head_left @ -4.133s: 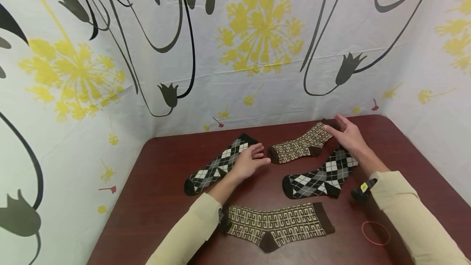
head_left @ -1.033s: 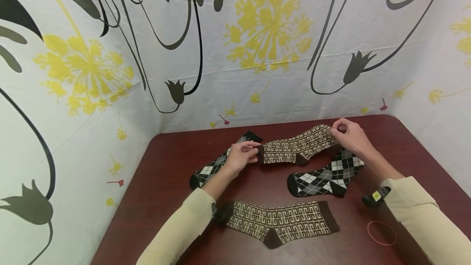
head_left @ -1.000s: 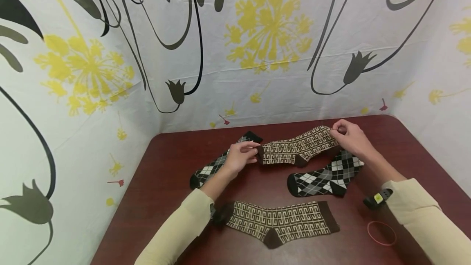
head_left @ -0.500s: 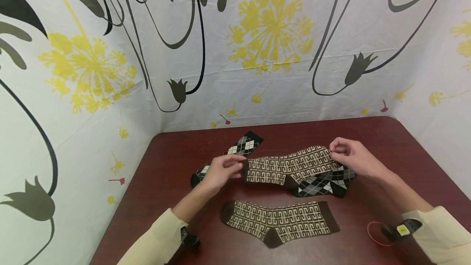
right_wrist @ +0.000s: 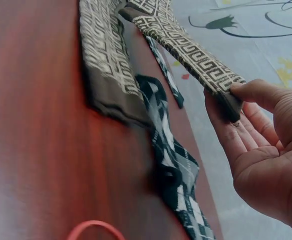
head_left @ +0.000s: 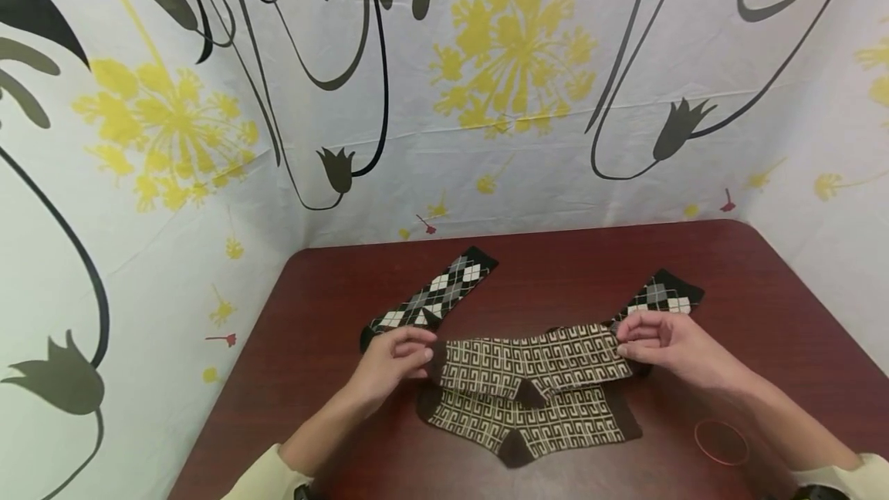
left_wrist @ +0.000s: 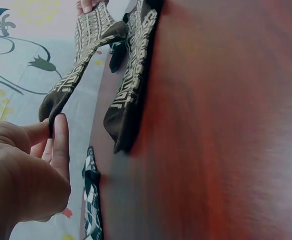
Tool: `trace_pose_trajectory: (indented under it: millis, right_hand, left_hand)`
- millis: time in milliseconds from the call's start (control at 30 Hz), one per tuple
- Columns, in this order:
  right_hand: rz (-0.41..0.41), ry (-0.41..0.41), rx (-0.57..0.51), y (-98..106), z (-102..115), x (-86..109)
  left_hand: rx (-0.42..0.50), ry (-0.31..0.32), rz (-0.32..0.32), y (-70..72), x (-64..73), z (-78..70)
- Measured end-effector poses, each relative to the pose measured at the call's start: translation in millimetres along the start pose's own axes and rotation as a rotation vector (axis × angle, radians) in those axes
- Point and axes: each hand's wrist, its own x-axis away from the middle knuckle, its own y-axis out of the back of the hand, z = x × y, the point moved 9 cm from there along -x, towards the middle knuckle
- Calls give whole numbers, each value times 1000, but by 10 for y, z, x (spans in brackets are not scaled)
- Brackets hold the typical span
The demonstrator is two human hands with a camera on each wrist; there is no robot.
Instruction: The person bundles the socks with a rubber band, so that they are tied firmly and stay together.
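Observation:
A brown sock with a cream key pattern (head_left: pixel 531 361) hangs stretched between both hands, lifted off the table. My left hand (head_left: pixel 389 367) pinches its dark toe, and the right hand (head_left: pixel 684 349) pinches the cuff, as the right wrist view also shows with the sock's edge (right_wrist: pixel 206 65) between thumb and fingers. Below lies a matching sock (head_left: pixel 521 419) flat on the table, partly covered in the head view by the held one. In the left wrist view a gap shows between the held sock (left_wrist: pixel 68 80) and the lying sock (left_wrist: pixel 128 95).
Two black-and-white argyle socks lie behind: one on the left (head_left: pixel 437 292), the other on the right (head_left: pixel 660 295), mostly hidden by the held sock and right hand. A thin red ring (head_left: pixel 722 442) lies at front right. A patterned cloth (head_left: pixel 514 199) hangs behind the dark red table (head_left: pixel 333 284).
My hands reached the patterned sock at the back, took its toe and cuff, and lifted it. They brought it toward me, over the right argyle sock, to the front matching sock.

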Motion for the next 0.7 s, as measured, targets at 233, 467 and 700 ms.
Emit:
trace_pose_trajectory:
  millis: [233,467,700]
  right_hand:
    - [59,-3,-77,-190,-73,181]
    - [87,-64,-128,-349,-164,320]
    - [134,-113,-168,-465,-221,414]
  left_hand:
    - [13,37,18,47,190,63]
    - [-13,35,67,41,313,83]
    - [-27,34,119,43,390,137]
